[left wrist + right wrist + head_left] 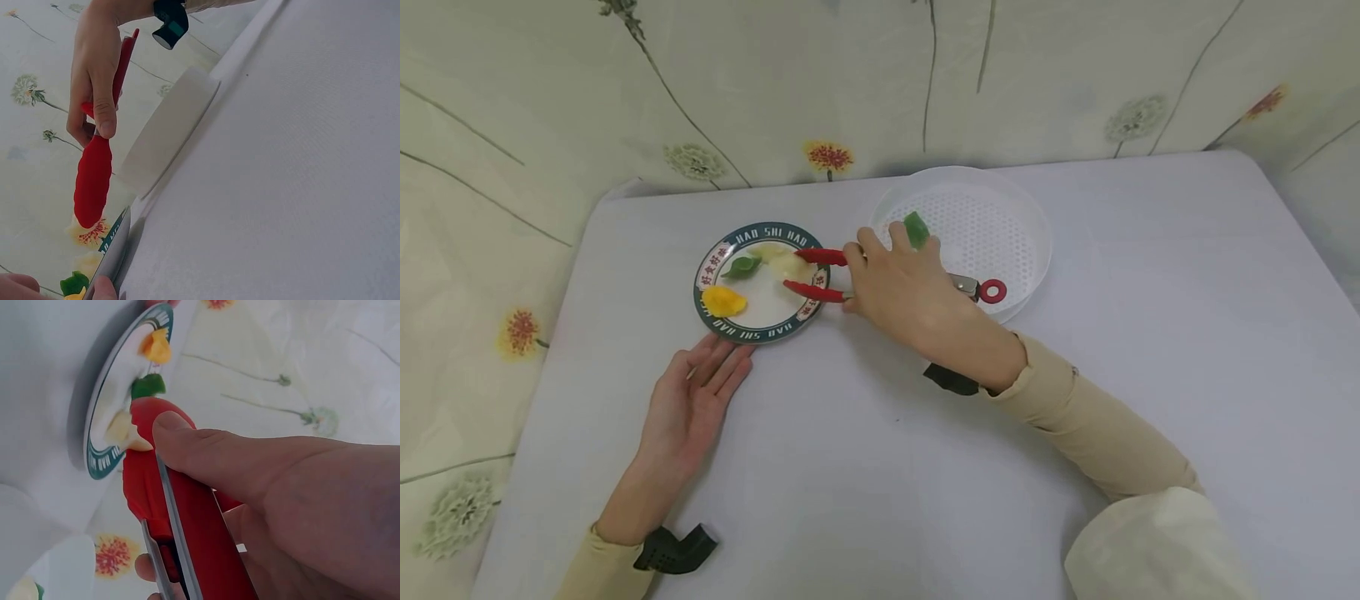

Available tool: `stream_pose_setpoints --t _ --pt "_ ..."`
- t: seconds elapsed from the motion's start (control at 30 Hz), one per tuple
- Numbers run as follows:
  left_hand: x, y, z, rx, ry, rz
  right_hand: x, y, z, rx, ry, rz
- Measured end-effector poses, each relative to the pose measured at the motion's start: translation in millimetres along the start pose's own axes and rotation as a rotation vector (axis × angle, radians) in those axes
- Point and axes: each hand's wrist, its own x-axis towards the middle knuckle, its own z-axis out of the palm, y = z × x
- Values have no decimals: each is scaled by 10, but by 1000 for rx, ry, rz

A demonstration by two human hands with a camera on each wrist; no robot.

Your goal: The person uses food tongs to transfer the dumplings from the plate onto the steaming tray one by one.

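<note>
A pale grey tabletop (880, 467) carries a round plate (762, 335) with a dark lettered rim at the left. Well apart to its right sits a white perforated tray (1033, 237), near the back edge.

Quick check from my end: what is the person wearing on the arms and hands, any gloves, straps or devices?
No gloves: both the left hand and the right hand are bare. Each arm is in a long beige sleeve that ends at the wrist. A small black device sits under the left wrist and another black device under the right; in the left wrist view the right one shows a teal edge.
</note>
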Motion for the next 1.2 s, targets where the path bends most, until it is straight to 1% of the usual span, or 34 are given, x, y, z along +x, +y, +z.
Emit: stream_pose_setpoints --t 0.27,0.53,0.7,0.93,1.2 --pt "-5 -2 -4 -9 1 1 -90 188 -88 70 -53 84" --pt "-7 -3 2 7 -1 8 -202 349 -137 94 -24 131" --pt "-3 -5 3 8 3 6 -257 479 -160 96 -28 162" --pt "-5 -11 -4 5 5 9 -307 687 -173 117 -82 218" --pt "-7 -13 7 10 3 9 -356 885 -133 138 -124 253"
